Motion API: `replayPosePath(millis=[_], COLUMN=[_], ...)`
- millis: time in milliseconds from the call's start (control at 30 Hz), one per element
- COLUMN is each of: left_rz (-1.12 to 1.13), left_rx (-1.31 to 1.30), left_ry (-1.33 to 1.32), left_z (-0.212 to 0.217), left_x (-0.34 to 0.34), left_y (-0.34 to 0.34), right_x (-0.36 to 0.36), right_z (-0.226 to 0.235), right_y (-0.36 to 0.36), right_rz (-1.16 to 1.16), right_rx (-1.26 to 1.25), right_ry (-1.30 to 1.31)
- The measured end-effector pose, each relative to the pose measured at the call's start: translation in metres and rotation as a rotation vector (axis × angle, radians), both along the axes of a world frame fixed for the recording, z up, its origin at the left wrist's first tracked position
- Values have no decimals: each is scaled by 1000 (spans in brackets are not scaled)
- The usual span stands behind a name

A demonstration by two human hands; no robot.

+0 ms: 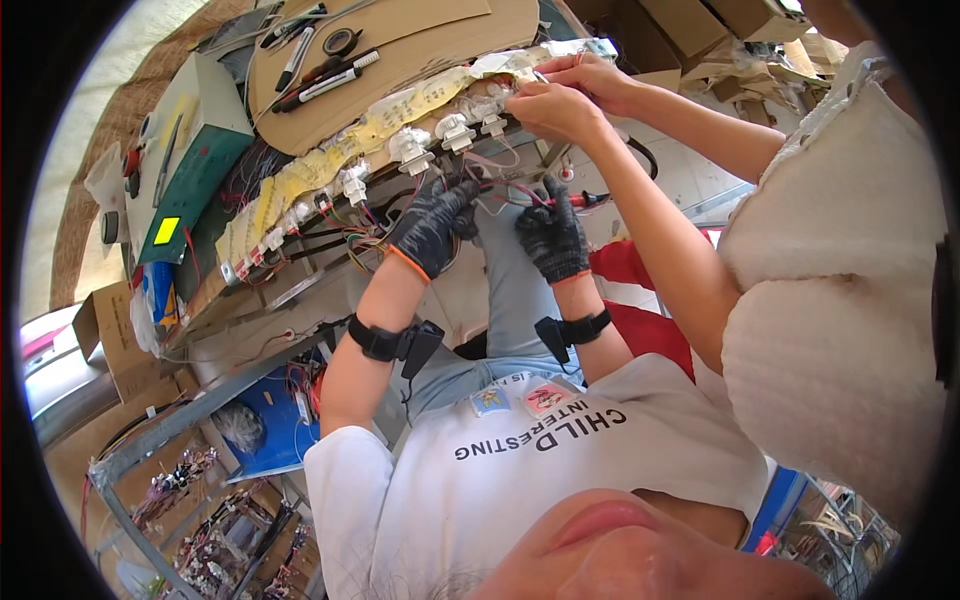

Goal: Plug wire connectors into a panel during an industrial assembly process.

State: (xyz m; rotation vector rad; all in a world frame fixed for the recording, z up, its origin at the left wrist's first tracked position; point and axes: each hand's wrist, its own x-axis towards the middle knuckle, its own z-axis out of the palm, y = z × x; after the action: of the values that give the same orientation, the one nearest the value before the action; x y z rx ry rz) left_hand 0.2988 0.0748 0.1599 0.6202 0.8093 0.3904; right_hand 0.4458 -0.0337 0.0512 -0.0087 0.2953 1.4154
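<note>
My left hand (435, 228), in a dark grey knit glove with an orange cuff, is closed, its fingertips pinching thin wires below the row of white connectors (410, 148). To the right, my right hand (555, 238), gloved alike, has its fingers closed around a slim red-and-black probe-like tool (582, 200). Thin red and pink wires (512, 188) run between my two hands. The white connectors sit along a board edge covered in yellowish tape (345, 150). What lies inside my left fingers is partly hidden.
At right, a co-worker's hands (570, 100) work on the far end of the taped strip. Markers (325, 85) and a black tape roll (340, 42) lie on cardboard. A green-and-white instrument box (195, 150) stands left. Bundled wires (365, 240) hang below the board.
</note>
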Motion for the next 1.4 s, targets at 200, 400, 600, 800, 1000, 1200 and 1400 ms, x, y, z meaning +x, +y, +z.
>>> replayPosePath(millis=[200,400,600,800,1000,1200,1400], left_rz=[32,47,-303,-535,-202,-211,-52], left_rx=[1572,1788,1455,786,1110,96,211], left_ry=[753,667,296,-63,49,-37,-190], left_z=[-16,19,16,1,-35,-35,-41], left_x=[-16,-5,27,78,72,62,65], left_y=[-45,-80,-90,-101,-98,-93,-89], right_x=[5,21,-7,-49,2,52,40], right_z=[4,16,13,-51,-6,85,105], right_y=[-55,-91,-122,-130,-101,-31,12], right_rz=[-177,-300,-356,151,36,-77,-22], right_rx=[-455,-580,-765,-281,-368,-402,-427], right_ry=[-1112,-786,-1481,-1941,-1538,-1225,-1222])
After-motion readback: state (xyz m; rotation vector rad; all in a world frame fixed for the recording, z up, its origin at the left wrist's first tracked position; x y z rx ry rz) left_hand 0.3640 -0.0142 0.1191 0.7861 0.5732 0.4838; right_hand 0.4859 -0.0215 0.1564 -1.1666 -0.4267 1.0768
